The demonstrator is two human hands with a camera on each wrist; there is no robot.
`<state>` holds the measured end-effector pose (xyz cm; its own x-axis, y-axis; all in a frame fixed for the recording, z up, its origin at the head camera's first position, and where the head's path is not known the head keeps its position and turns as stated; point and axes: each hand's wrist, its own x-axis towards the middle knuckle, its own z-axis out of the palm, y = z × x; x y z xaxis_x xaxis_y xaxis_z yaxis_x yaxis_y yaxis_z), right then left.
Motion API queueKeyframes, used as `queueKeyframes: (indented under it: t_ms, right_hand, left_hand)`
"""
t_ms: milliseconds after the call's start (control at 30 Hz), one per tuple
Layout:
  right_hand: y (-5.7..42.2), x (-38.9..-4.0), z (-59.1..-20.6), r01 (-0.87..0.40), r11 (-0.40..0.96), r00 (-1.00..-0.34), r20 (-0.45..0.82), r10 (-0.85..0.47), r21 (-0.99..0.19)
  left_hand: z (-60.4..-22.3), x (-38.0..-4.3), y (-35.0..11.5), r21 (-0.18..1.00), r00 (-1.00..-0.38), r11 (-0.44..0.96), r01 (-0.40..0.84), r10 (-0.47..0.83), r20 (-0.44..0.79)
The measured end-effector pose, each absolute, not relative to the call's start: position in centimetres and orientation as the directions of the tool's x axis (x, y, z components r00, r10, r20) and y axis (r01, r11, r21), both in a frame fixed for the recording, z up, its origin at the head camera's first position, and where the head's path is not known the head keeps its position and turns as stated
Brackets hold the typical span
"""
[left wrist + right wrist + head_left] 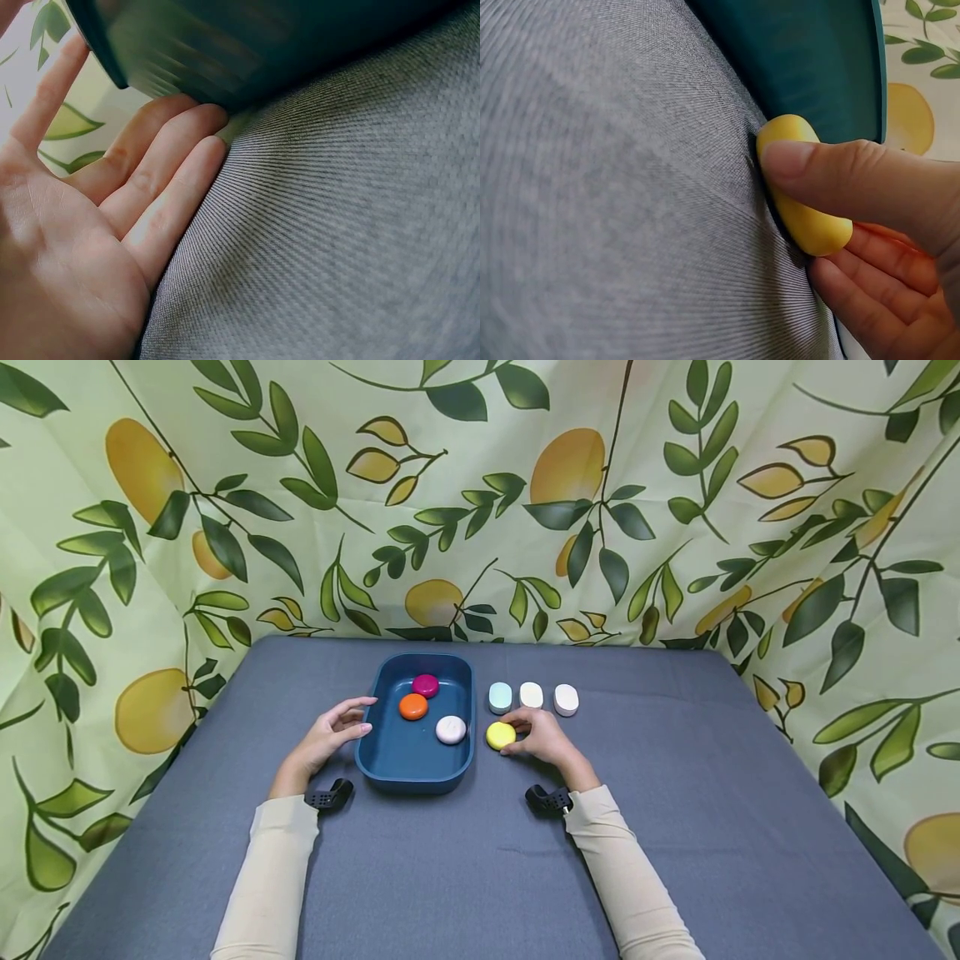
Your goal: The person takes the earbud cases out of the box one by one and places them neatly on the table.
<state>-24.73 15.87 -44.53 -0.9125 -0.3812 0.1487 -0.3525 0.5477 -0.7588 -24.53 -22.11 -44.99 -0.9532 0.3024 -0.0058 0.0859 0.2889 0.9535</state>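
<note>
My right hand [545, 740] pinches a smooth yellow rounded piece [500, 736] at the table, just right of the blue bin [405, 758]. In the right wrist view, the thumb lies across the yellow piece [810, 217], which sits low against the cloth. At the bin's left side is my left hand [330, 737], its fingers loosely bent and holding nothing. The left wrist view has those fingertips [206, 116] at the bin's outer wall [225, 52]; firm contact is hard to judge. Inside the bin lie a magenta piece [425, 685], an orange piece [413, 707] and a white piece [451, 730].
Behind the right hand, a light-blue piece [500, 697] and two whitish pieces [531, 695] [566, 700] stand in a row right of the bin. Grey cloth [450, 877] covers the table. A leaf-patterned curtain [480, 543] hangs along the back and sides.
</note>
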Motion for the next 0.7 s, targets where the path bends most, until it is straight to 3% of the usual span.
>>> queueKeyframes:
  t_ms: [700]
  right_hand:
    - [15.7,-24.6,-43.1,-0.285,0.515,-0.937,0.12,-0.329,-0.808]
  left_hand:
    - [-45.0,-24.5,-22.2,0.953,-0.953,0.29,0.084,0.303,-0.008]
